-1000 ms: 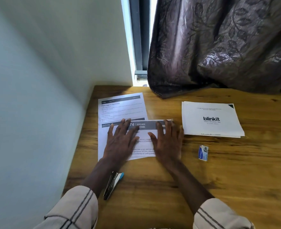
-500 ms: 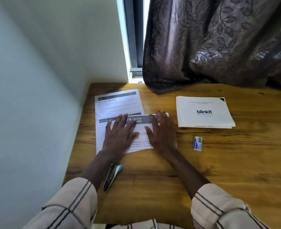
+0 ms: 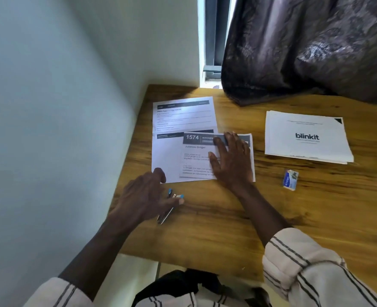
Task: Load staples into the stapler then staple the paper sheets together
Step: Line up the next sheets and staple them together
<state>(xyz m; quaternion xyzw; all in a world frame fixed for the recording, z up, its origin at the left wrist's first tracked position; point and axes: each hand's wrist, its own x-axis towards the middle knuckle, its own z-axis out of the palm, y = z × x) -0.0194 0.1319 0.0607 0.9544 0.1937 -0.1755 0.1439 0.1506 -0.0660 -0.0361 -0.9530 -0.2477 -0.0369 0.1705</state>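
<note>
Table [image 3: 305, 207]: we see a wooden top set into a corner, a pale wall on its left and a dark leaf-patterned curtain [image 3: 305, 45] draped onto its far edge.
Blinkit stack [image 3: 305, 136]: we note a pile of white sheets at the right, well apart from both hands.
Large sheet [image 3: 183, 116]: we find it flat near the wall, printed, with dark header bars.
Small sheet [image 3: 196, 156]: we read "1574" on its dark band; it overlaps the near right part of the large sheet.
Right hand [image 3: 232, 160]: we see it open, palm down, fingers spread, pressing flat on the small sheet.
Left hand [image 3: 145, 196]: we see it loosely open with curled fingers, over the stapler; we cannot tell whether it grips.
Stapler [image 3: 167, 209]: we place it on the table just below the sheets, blue-tipped, partly hidden by the left hand.
Staple box [image 3: 290, 180]: we find it small, blue and white, on bare wood right of the right hand, near the blinkit stack.
</note>
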